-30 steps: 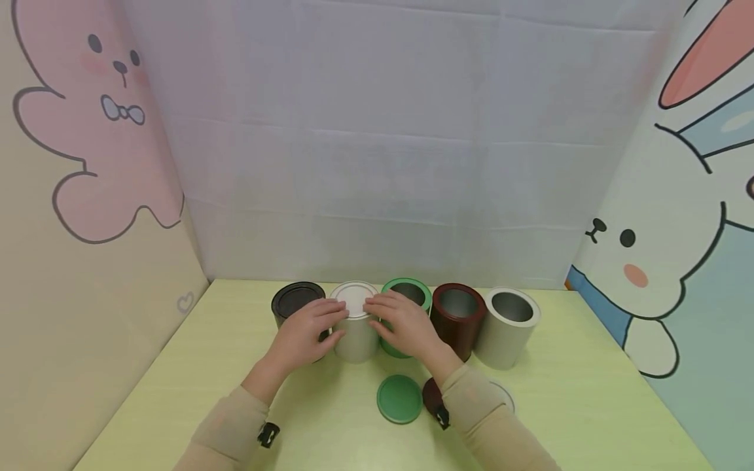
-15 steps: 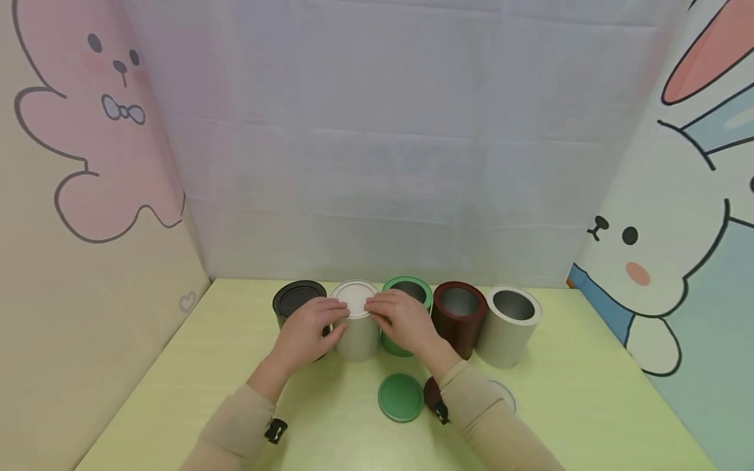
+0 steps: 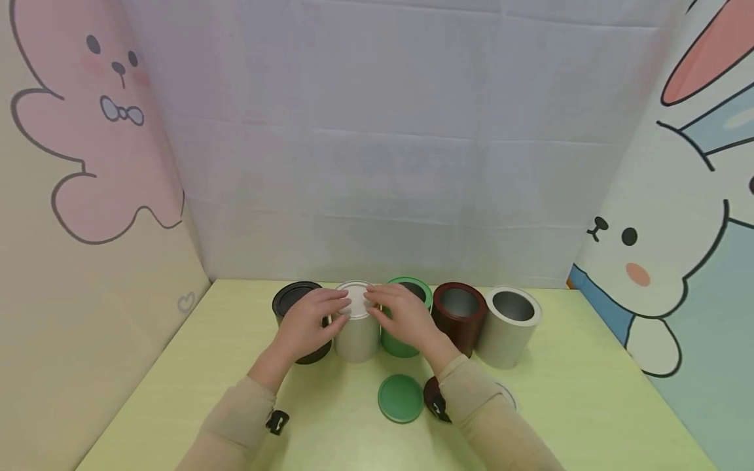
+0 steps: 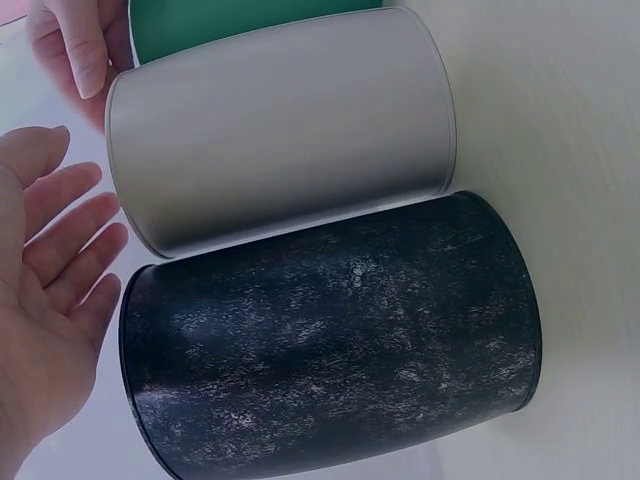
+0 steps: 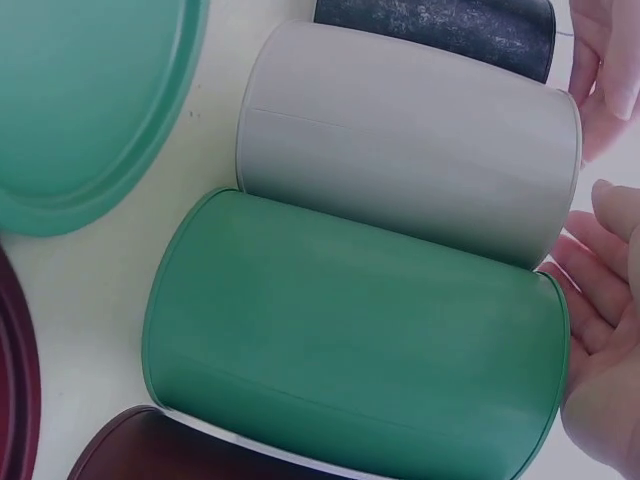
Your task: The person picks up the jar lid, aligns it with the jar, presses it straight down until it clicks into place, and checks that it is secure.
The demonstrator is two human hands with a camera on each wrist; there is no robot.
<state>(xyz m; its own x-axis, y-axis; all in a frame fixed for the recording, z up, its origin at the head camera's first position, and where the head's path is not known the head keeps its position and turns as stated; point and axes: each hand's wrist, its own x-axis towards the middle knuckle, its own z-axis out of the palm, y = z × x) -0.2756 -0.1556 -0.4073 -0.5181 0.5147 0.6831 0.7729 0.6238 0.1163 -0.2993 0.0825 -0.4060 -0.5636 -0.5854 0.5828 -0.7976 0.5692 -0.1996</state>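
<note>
A light grey can (image 3: 357, 340) stands upright with a white lid (image 3: 356, 299) on its top. My left hand (image 3: 306, 324) is at the left side of that lid, fingers loosely bent and fingertips at its rim. My right hand (image 3: 406, 317) is at the lid's right side, fingers spread over the rim; light contact cannot be told. In the left wrist view, the left hand (image 4: 60, 270) shows relaxed fingers beside the can tops. A black can (image 4: 330, 340), lidded, is left of the grey can. To the right stands a green can (image 5: 360, 340) with an uncovered top.
Further right stand a dark red can (image 3: 458, 320) and a white can (image 3: 506, 330), both uncovered. On the table (image 3: 330, 425) in front lie a green lid (image 3: 400, 398), a dark red lid (image 3: 432, 396) and a white lid (image 3: 508, 395), partly behind the right sleeve.
Both hands have shifted slightly toward the back of the white lid, and the fingers have spread a little. The cans and the loose lids stay where they were.
</note>
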